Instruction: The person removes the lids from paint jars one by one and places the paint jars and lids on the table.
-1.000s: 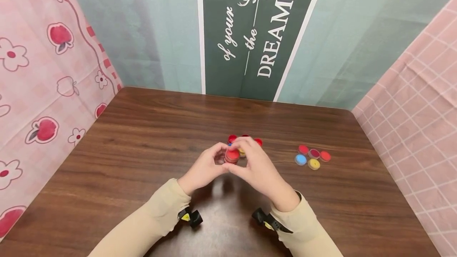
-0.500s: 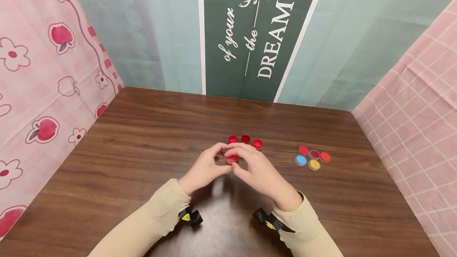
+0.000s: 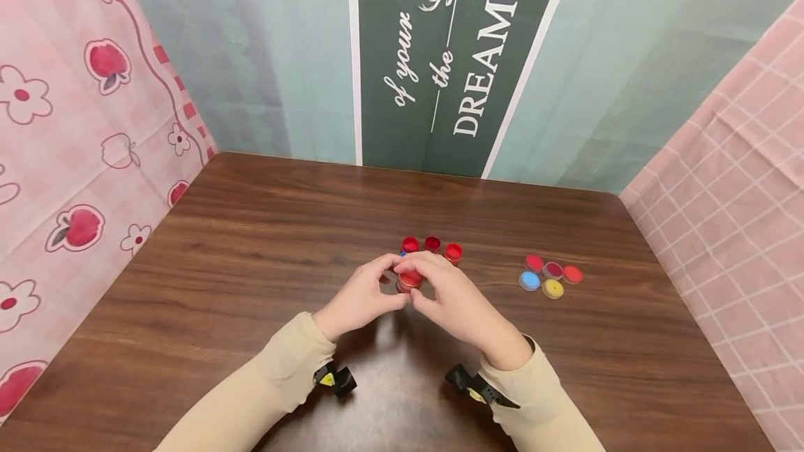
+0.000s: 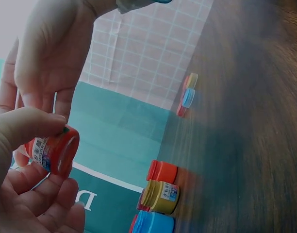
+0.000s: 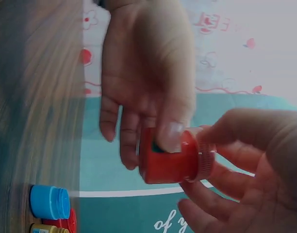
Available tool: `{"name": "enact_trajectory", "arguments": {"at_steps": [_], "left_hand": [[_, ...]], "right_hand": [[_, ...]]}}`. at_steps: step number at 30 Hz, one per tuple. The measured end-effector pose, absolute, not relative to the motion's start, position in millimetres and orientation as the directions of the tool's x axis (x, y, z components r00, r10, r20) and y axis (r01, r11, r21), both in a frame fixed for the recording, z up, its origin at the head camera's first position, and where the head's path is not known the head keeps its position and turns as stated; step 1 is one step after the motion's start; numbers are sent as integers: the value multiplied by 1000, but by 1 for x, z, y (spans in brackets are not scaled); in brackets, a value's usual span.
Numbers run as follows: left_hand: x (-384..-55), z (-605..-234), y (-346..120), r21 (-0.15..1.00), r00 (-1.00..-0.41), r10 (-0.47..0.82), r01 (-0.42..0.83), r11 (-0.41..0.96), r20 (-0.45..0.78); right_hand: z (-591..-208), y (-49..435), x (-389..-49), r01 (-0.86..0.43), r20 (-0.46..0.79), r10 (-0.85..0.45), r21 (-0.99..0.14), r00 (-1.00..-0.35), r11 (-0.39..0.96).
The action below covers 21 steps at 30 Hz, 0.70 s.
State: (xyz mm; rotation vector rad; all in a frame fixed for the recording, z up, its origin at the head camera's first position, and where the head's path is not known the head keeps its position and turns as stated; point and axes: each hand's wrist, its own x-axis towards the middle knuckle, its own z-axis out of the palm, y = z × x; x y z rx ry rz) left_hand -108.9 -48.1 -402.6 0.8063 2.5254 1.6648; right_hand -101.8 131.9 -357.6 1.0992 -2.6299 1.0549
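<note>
Between my two hands, over the middle of the table, is a small red paint jar (image 3: 410, 281) with a ridged clear lid (image 5: 205, 158). My left hand (image 3: 359, 300) grips the jar's body, its thumb pressed beside the label, as the right wrist view shows. My right hand (image 3: 457, 302) pinches the lid with thumb and fingers. Lying on its side in the air, the jar shows its label (image 4: 41, 151) in the left wrist view. Just beyond the hands stand several lidless jars: red (image 3: 410, 245), dark red (image 3: 432, 243), orange-red (image 3: 453, 252), blue (image 5: 43, 202) and yellow (image 4: 160, 196).
To the right, several round lids lie grouped on the wooden table (image 3: 283, 229): a pink-red lid (image 3: 534, 263), a dark red lid (image 3: 553, 270), an orange-red lid (image 3: 572, 275), a blue lid (image 3: 530, 281) and a yellow lid (image 3: 553, 289). Patterned cloths hang around the table.
The right hand has lowered slightly toward me and its fingers have shifted around the lid, uncovering the open jars behind. The left hand keeps its hold on the jar.
</note>
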Motion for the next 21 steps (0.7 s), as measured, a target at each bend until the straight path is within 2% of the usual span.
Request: {"name": "enact_trajectory", "arguments": {"at_steps": [2, 7, 9, 15, 21], "left_hand": [[-109, -402, -49, 860, -864, 422, 416, 296, 272], [-109, -402, -48, 866, -867, 428, 401, 300, 254], [-110, -403, -48, 868, -872, 426, 389, 308, 239], [-110, -402, -49, 871, -881, 419, 370, 324, 219], [-109, -403, -49, 866, -871, 434, 388, 315, 232]], "right_hand": [[-358, 131, -101, -657, 344, -573, -537, -744, 530], [-359, 128, -100, -572, 330, -467, -490, -820, 658], [-359, 129, -100, -578, 321, -482, -501, -815, 644], [-359, 132, -102, -655, 327, -584, -533, -743, 535], [-360, 128, -99, -566, 307, -477, -487, -824, 665]]}}
